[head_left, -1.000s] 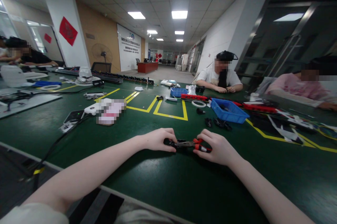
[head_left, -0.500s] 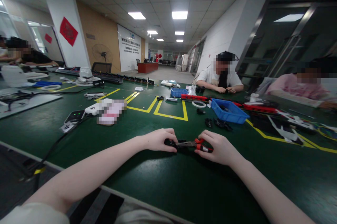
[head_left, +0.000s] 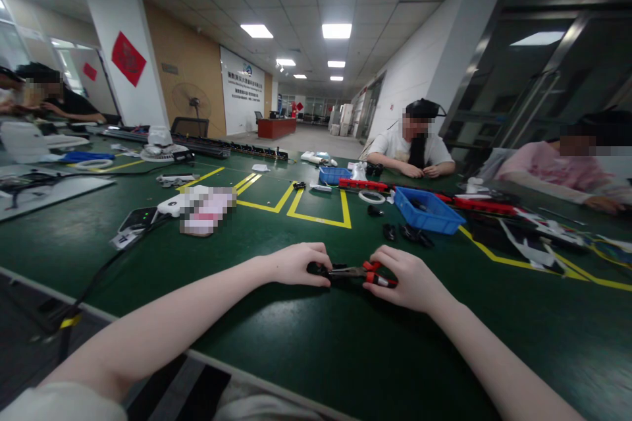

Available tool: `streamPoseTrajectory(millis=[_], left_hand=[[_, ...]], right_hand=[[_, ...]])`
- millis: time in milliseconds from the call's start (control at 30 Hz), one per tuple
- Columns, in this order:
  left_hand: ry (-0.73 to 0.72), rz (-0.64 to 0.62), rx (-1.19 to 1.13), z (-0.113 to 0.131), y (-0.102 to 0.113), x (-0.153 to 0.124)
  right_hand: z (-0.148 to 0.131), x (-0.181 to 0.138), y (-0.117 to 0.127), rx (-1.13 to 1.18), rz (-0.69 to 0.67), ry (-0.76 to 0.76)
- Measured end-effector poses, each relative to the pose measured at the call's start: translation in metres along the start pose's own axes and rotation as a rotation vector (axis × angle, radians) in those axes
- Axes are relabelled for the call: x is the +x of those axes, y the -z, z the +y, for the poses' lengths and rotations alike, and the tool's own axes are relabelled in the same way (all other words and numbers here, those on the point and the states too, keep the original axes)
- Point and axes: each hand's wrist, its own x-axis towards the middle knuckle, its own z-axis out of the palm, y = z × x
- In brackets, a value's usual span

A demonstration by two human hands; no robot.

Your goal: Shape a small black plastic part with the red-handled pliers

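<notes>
Both hands rest low on the green table (head_left: 316, 355), near its front edge: the left hand (head_left: 295, 264) is curled tight around a small black part (head_left: 315, 269), and the right hand (head_left: 409, 279) is closed over the red handles of the pliers (head_left: 351, 271), whose metal nose lies level and meets that part between the 2 hands. Beyond them, well apart, lie loose black pieces (head_left: 409, 232) just beside a blue bin (head_left: 427, 210), with a yellow tape outline (head_left: 320, 217) to their left; 2 other people sit at the far side.
</notes>
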Motion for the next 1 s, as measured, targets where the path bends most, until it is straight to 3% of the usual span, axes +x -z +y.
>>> streamPoseTrajectory(millis=[1000], left_hand=[[0.006, -0.002, -0.02, -0.0013, -0.0014, 0.0001]], right_hand=[[0.0021, -0.0007, -0.0015, -0.002, 0.013, -0.001]])
